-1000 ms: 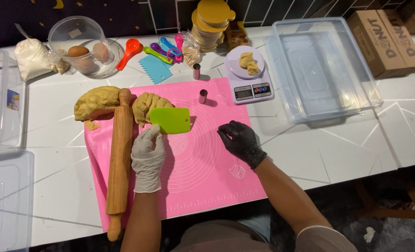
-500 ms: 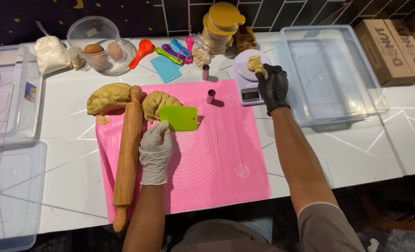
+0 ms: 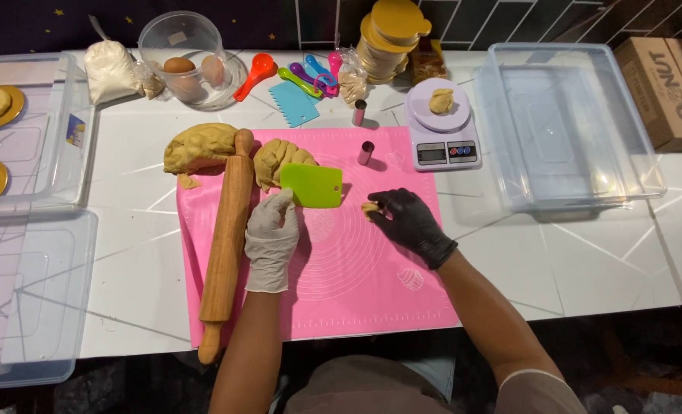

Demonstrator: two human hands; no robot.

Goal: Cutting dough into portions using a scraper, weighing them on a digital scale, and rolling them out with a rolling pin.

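Observation:
My left hand (image 3: 272,234), in a white glove, holds a green dough scraper (image 3: 312,185) flat over the pink silicone mat (image 3: 356,276), next to a lump of yellow dough (image 3: 278,159). A larger dough lump (image 3: 197,146) lies at the mat's far left corner. My right hand (image 3: 410,222), in a black glove, pinches a small piece of dough (image 3: 369,208) over the mat. A long wooden rolling pin (image 3: 226,238) lies along the mat's left side. On the grey kitchen scale (image 3: 441,142) sits another dough piece (image 3: 441,100).
Two small metal cutters (image 3: 365,152) stand near the mat's far edge. A clear bowl with eggs (image 3: 190,57), a flour bag (image 3: 111,69), coloured measuring spoons (image 3: 303,73) and gold discs (image 3: 391,31) line the back. Clear bins (image 3: 563,123) sit right and left; a cardboard box (image 3: 667,84) lies far right.
My right hand has come back from the scale to the mat, now pinching a small piece of dough. A dough piece stays on the scale. My left hand has kept the scraper in place.

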